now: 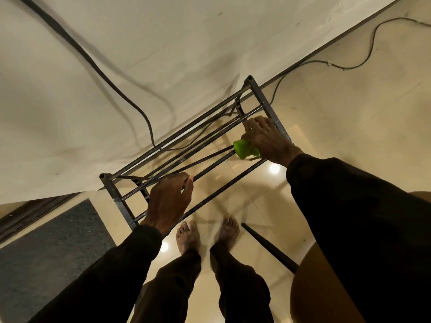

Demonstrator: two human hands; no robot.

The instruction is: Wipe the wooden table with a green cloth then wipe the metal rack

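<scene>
A dark metal rack [193,141] of thin bars stands against the pale wall, seen from above. My right hand [268,138] presses a bunched green cloth [245,149] around one of the rack's top bars near its right end. My left hand [170,201] grips another top bar near the rack's left end. The round wooden table [303,287] shows only as a brown edge at the lower right, partly hidden by my right sleeve.
Black cables [130,101] run down the wall and across the floor [349,66] behind the rack. A dark grey mat [51,248] lies at the left. A black table leg [268,248] slants beside my bare feet [207,234] on glossy tiles.
</scene>
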